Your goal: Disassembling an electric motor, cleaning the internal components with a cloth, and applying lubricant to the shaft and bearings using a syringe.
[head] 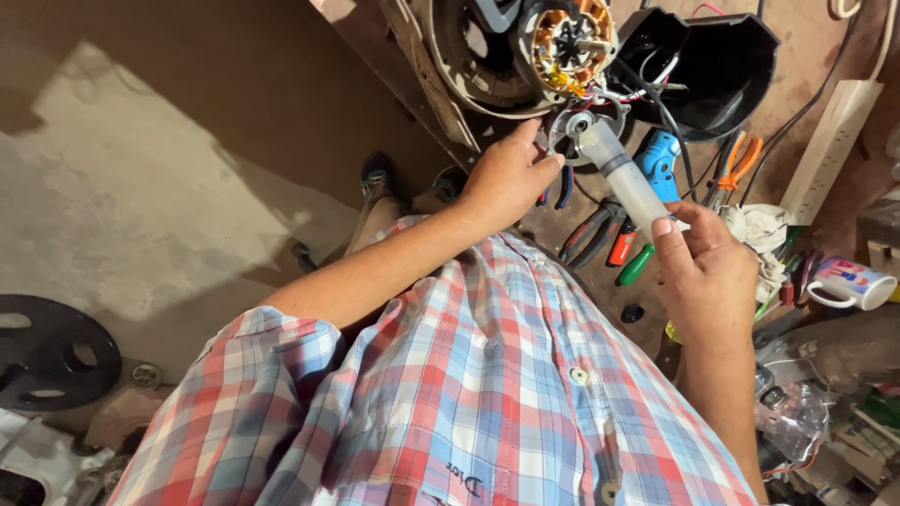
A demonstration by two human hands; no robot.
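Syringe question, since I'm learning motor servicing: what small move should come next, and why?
Probably press the plunger gently. The right hand holds the syringe with its tip already at the centre of the round metal part, which the left hand steadies.

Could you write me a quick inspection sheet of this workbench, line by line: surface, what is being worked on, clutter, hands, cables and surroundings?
Surface: brown workbench, dusty and crowded.
Job's things: a clear syringe, its tip at a round metal bearing plate; behind it a motor with exposed copper windings.
Clutter: pliers, orange-handled cutters, green screwdriver, blue tool, rag, mug, black plastic housing.
Grippers: left hand rests by the bearing plate; right hand grips the syringe.
Cables: loose motor wires; white power strip.
Surroundings: concrete floor, black slotted disc.
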